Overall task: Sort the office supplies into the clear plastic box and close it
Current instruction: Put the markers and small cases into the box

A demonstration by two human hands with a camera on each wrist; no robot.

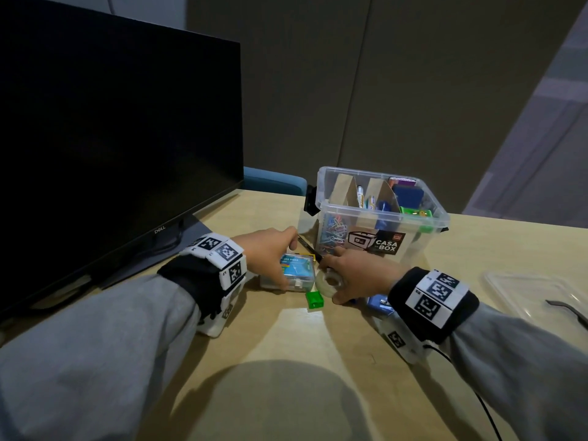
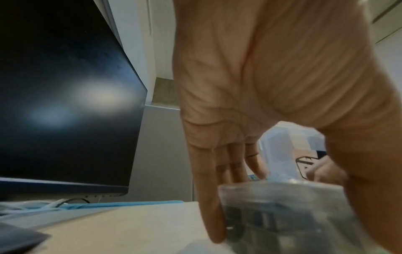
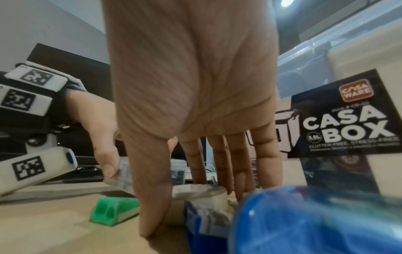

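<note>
The clear plastic box point(image 1: 423, 218) stands open at the back, with cardboard dividers, paper clips and markers inside. Just in front of it, my left hand point(image 1: 288, 265) grips a small clear case with a blue label point(image 1: 297, 270); its fingers point(image 2: 208, 206) reach down the case's far side point(image 2: 282, 214). My right hand point(image 1: 331, 281) holds a roll of clear tape point(image 1: 324, 286) on the table, thumb point(image 3: 152, 214) on the near side of the tape roll point(image 3: 200, 194) and fingers behind it. A thin black pen-like thing point(image 1: 310, 248) lies between the hands.
A small green piece point(image 1: 314, 299) and a blue packet point(image 1: 378, 305) lie by my right hand. The box's clear lid point(image 1: 534, 294) rests at the right with a thin dark tool point(image 1: 569, 310) on it. A dark monitor point(image 1: 111, 138) fills the left.
</note>
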